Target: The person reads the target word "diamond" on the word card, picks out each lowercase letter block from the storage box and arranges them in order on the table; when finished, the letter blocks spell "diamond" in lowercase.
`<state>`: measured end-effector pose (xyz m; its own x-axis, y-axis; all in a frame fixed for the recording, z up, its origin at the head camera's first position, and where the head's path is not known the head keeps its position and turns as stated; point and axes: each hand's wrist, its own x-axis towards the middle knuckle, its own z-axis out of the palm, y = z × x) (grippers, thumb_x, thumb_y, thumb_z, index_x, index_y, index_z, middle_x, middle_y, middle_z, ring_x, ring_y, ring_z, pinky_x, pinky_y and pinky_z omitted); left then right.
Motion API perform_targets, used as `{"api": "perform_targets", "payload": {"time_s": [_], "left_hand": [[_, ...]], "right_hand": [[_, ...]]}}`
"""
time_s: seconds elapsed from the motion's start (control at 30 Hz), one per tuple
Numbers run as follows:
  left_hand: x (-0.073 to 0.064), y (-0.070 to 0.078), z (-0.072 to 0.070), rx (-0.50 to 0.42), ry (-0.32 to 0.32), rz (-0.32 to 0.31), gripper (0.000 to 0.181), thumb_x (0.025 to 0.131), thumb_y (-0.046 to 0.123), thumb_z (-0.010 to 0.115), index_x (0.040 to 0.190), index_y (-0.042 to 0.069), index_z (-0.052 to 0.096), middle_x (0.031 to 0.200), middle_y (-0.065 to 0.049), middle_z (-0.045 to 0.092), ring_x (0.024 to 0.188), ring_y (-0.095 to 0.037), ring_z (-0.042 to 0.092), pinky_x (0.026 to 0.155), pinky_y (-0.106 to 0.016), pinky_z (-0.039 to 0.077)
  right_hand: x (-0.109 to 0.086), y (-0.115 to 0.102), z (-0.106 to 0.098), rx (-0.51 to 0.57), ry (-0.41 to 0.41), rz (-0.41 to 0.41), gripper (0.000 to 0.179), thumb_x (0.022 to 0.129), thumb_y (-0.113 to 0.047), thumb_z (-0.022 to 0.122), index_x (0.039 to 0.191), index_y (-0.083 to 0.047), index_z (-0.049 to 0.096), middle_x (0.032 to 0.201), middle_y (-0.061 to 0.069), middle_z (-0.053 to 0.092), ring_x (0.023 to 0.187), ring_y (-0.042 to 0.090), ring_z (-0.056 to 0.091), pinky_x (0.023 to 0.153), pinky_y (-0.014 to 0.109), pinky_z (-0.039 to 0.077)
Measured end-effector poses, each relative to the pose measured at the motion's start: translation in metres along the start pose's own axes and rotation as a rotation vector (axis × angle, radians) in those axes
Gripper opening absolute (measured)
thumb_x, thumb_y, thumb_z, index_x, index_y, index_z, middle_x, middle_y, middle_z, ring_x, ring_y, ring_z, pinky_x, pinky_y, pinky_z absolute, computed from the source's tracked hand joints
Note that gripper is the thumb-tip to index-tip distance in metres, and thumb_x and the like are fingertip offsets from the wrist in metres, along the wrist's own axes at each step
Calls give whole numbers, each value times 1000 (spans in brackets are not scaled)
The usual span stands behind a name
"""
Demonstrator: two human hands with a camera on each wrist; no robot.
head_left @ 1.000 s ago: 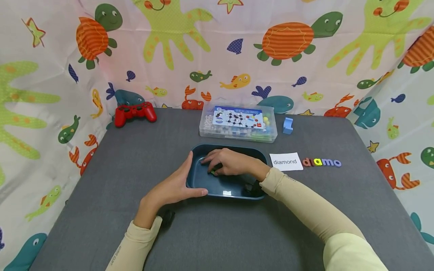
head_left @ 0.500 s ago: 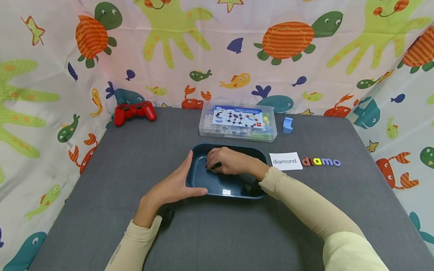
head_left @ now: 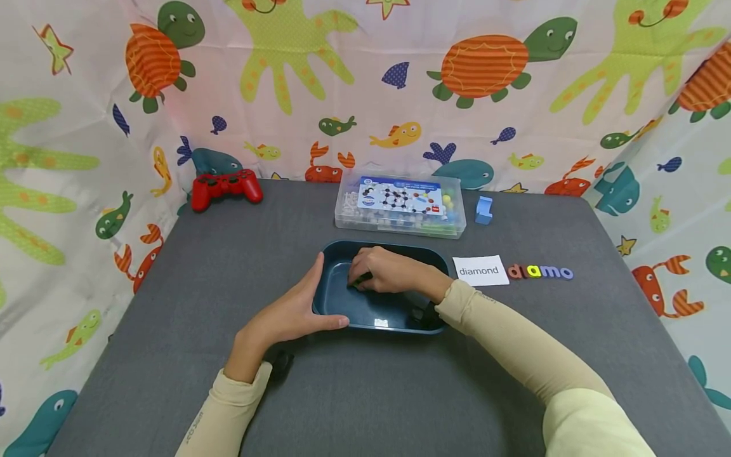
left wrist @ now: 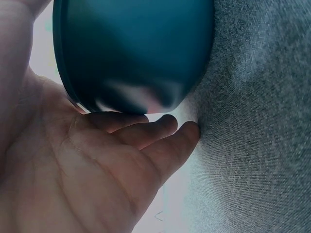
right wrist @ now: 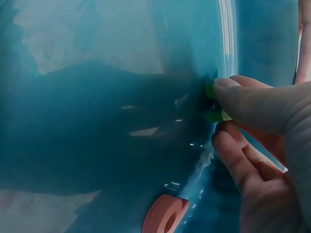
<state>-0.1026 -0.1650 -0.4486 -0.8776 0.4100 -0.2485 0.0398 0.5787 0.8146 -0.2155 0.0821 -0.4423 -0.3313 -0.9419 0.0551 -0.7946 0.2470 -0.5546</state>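
A dark blue plastic tray (head_left: 342, 306) lies on the grey table in front of the person. The left hand (head_left: 285, 315) braces its left end, thumb stretched along the near side; in the left wrist view the fingers lie nearly straight against the outer wall. Inside the tray is the right hand (head_left: 388, 270), its thumb and fingers pinching a small green letter (right wrist: 216, 115) close to the tray's wall. Most of that letter is hidden by the fingers. A reddish letter (right wrist: 163, 213) with a round hole lies in the tray in the right wrist view.
Right of the tray lie a white card (head_left: 481, 271) printed "diamond" and a row of coloured letters (head_left: 539, 272) reading "diamo". Behind stand a clear box (head_left: 400, 206) of molecule parts and a blue block (head_left: 483, 210). A red game controller (head_left: 226, 188) sits at back left.
The right hand's fingers, spread over the tray floor a second ago, have drawn together and taken hold of the green letter. The left hand stays at the tray's end.
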Motion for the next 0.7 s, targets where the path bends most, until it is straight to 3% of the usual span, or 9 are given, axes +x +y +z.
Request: {"api": "perform_targets", "payload": {"time_s": [0.7], "left_hand": [[0,1,0,-8,2,19,130,92,48,84,171,18,-15,179,-8,-5,163,-36,8,126,-62,18]], "right_hand": [[-1,0,-1,61,11,39,16,97,3,76,110,-2,83,113,7,76,106,17,70,95,31,58]]}}
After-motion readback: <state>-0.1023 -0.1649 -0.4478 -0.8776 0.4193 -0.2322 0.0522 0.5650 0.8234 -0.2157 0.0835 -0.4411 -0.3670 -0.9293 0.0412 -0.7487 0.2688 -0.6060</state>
